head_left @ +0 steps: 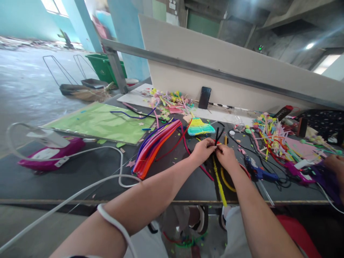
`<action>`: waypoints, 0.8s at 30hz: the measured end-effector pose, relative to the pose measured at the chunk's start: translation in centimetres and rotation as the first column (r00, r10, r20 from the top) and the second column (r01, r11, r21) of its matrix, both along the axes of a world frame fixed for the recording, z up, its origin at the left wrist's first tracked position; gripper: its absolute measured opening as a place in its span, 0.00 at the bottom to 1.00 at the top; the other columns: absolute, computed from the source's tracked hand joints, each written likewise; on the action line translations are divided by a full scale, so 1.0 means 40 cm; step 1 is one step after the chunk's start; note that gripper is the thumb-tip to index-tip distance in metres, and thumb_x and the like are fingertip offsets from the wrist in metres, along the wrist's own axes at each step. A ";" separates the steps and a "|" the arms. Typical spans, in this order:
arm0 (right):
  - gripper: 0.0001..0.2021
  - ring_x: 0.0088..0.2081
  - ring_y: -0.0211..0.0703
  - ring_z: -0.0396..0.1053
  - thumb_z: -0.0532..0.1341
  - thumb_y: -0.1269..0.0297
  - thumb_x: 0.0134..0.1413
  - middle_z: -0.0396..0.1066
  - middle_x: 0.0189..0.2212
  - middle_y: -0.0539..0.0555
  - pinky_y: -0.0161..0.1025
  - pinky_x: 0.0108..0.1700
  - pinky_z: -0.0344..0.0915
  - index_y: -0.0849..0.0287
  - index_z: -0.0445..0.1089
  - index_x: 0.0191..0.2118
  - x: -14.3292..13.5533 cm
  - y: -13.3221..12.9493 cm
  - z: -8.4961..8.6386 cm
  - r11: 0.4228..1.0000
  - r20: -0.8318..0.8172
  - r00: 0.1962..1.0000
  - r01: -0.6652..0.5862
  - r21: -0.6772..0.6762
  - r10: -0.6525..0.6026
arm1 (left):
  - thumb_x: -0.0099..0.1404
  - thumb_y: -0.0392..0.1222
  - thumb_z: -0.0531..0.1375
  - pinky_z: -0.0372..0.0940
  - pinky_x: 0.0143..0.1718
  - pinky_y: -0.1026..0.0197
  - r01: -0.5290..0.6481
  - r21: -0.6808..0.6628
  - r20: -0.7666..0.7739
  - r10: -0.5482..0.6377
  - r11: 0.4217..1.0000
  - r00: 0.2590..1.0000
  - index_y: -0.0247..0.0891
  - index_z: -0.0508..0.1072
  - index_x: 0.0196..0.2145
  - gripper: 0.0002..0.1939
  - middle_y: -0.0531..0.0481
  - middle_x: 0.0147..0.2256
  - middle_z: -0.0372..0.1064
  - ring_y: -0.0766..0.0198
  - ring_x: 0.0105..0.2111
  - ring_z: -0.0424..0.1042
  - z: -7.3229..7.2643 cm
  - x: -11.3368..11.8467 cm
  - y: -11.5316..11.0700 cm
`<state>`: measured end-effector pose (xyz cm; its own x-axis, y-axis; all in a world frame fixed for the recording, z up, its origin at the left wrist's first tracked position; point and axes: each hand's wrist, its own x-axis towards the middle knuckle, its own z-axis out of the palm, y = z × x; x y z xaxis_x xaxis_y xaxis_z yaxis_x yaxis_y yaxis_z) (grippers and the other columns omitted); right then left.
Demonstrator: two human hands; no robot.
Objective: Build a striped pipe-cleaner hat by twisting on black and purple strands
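Both hands meet over the table's middle. My left hand (203, 150) has its fingers pinched on black pipe cleaners (217, 135), whose ends stick up between the hands. Close against it on the right, my right hand (225, 154) pinches the same black stems. A yellow fuzzy strip (219, 181) lies below the hands, beside a yellow ring (226, 182). Just behind them rests a yellow and turquoise fuzzy piece (200, 127). A bundle of orange, pink and purple pipe cleaners (156, 148) lies to the left.
A green sheet (102, 122) and a purple power strip (52, 154) with a white cable lie at left. A phone (204, 98) leans against the back panel. At right are a blue glue gun (260, 172), a colourful pile (271, 138) and another person's hand (334, 165).
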<state>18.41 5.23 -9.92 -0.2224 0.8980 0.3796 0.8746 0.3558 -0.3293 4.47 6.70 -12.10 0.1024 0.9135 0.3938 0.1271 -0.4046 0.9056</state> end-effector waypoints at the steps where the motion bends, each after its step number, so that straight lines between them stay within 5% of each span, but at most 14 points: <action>1: 0.09 0.38 0.43 0.72 0.56 0.69 0.51 0.76 0.36 0.55 0.35 0.38 0.61 0.57 0.73 0.34 -0.001 -0.001 0.000 1.000 0.017 1.000 -0.012 -0.006 0.012 | 0.55 0.34 0.59 0.63 0.35 0.65 -0.015 0.003 -0.016 0.015 1.000 1.000 0.36 0.69 0.29 0.02 0.52 0.28 0.69 0.67 0.30 0.68 0.000 -0.001 -0.001; 6: 0.08 0.31 0.42 0.71 0.59 0.61 0.51 0.75 0.28 0.53 0.34 0.31 0.55 0.58 0.72 0.27 -0.003 0.000 -0.001 1.000 0.138 0.990 0.026 0.014 -0.027 | 0.56 0.30 0.55 0.64 0.37 0.65 0.002 0.036 -0.105 0.002 0.999 0.994 0.37 0.71 0.32 0.08 0.52 0.30 0.71 0.66 0.33 0.70 0.009 -0.008 -0.010; 11: 0.11 0.30 0.41 0.71 0.57 0.64 0.54 0.76 0.26 0.54 0.34 0.31 0.54 0.58 0.74 0.25 -0.002 0.011 -0.010 0.999 0.168 0.985 0.024 0.025 -0.028 | 0.56 0.32 0.56 0.65 0.37 0.64 -0.074 0.014 -0.127 0.075 0.997 0.989 0.36 0.70 0.42 0.14 0.50 0.32 0.73 0.65 0.33 0.71 0.014 -0.014 -0.004; 19: 0.10 0.32 0.44 0.73 0.57 0.66 0.54 0.78 0.29 0.57 0.35 0.32 0.55 0.58 0.76 0.29 0.005 0.011 -0.020 0.997 0.185 0.980 0.060 0.040 -0.067 | 0.56 0.34 0.57 0.62 0.36 0.66 0.051 0.054 -0.256 -0.036 0.997 0.966 0.36 0.75 0.33 0.09 0.51 0.32 0.73 0.65 0.33 0.70 0.051 -0.027 -0.019; 24: 0.12 0.29 0.45 0.72 0.57 0.63 0.54 0.77 0.25 0.58 0.36 0.31 0.54 0.58 0.76 0.26 -0.002 0.004 -0.017 0.994 0.173 0.979 0.101 0.047 -0.108 | 0.56 0.41 0.60 0.57 0.30 0.66 -0.039 0.099 -0.424 0.078 0.994 0.902 0.35 0.71 0.24 0.07 0.52 0.26 0.69 0.66 0.28 0.65 0.062 -0.029 -0.022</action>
